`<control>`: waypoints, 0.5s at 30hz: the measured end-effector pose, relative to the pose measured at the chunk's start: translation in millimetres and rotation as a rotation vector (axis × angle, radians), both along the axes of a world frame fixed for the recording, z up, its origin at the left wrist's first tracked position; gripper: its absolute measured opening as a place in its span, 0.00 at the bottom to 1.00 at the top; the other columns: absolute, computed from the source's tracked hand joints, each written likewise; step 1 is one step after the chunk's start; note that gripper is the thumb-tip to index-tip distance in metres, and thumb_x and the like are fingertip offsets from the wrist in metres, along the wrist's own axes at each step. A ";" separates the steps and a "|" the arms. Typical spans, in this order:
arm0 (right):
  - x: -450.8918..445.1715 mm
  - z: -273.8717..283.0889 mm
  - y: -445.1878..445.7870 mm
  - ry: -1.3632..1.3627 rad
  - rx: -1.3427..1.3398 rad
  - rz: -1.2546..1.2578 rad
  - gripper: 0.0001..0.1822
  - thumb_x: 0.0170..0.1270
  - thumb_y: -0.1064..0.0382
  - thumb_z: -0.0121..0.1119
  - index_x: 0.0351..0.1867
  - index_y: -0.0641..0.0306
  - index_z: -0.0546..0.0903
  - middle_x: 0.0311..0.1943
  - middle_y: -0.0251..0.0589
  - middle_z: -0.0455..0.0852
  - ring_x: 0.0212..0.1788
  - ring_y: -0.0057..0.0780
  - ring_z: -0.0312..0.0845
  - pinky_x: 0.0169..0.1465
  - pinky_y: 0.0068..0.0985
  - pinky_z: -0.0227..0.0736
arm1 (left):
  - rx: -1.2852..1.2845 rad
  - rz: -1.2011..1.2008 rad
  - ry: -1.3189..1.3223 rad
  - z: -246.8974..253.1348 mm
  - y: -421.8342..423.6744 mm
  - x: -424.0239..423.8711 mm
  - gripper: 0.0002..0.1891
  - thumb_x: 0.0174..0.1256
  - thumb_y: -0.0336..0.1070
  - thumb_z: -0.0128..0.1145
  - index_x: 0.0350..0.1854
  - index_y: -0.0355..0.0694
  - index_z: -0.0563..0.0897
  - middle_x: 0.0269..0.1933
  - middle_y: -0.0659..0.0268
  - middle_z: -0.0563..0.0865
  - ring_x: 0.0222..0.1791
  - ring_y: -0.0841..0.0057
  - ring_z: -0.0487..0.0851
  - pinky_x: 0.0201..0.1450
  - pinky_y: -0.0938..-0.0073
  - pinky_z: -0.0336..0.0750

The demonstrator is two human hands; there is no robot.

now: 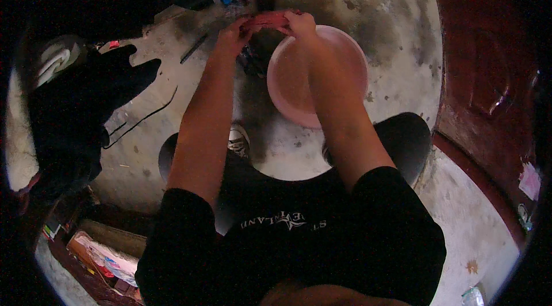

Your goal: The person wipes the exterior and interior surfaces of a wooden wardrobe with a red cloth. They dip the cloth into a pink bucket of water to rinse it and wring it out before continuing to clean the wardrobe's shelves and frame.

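A strip of red cloth (266, 20) is held up in front of me, stretched roughly level between both hands. My left hand (233, 36) grips its left end. The other end is in the fingers of my right hand (302, 25). Below my right hand and forearm, a round pink basin (276, 86) stands on the floor. My forearm covers part of it, and I cannot tell whether it holds water. Dark objects lie under the cloth, too dim to identify.
At left, a large black shape (69, 120) is too dark to name; a thin black cord (151, 114) extends from it over the concrete floor (142, 150). A dark red panelled door (483, 47) stands at right. My sneaker (237, 140) shows below my left forearm.
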State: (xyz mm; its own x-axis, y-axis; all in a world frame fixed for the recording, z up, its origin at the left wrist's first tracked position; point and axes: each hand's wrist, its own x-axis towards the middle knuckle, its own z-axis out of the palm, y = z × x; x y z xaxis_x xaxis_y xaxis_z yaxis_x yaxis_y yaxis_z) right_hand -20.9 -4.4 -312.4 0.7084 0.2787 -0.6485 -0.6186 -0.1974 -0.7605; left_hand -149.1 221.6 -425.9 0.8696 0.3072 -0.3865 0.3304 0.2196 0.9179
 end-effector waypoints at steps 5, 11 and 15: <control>43.0 -55.6 -5.3 0.009 -0.221 -0.122 0.15 0.72 0.64 0.58 0.47 0.77 0.84 0.47 0.55 0.87 0.43 0.46 0.90 0.43 0.43 0.94 | 0.032 -0.064 0.025 35.5 -47.3 32.7 0.27 0.67 0.32 0.70 0.69 0.49 0.81 0.56 0.60 0.87 0.57 0.63 0.86 0.56 0.63 0.86; 47.3 -76.8 25.7 0.032 -0.024 -0.028 0.14 0.71 0.70 0.52 0.48 0.81 0.83 0.45 0.58 0.87 0.43 0.50 0.91 0.46 0.41 0.93 | -0.005 0.170 0.078 -14.2 -35.6 52.3 0.24 0.70 0.36 0.67 0.68 0.45 0.81 0.53 0.58 0.91 0.57 0.57 0.89 0.57 0.56 0.86; 77.0 -98.8 30.5 -0.218 -0.107 -0.018 0.13 0.68 0.72 0.52 0.47 0.81 0.83 0.42 0.58 0.88 0.42 0.49 0.91 0.47 0.40 0.92 | 0.214 0.337 0.162 -1.3 -18.9 101.4 0.27 0.64 0.51 0.69 0.60 0.39 0.86 0.52 0.53 0.92 0.51 0.52 0.91 0.58 0.54 0.84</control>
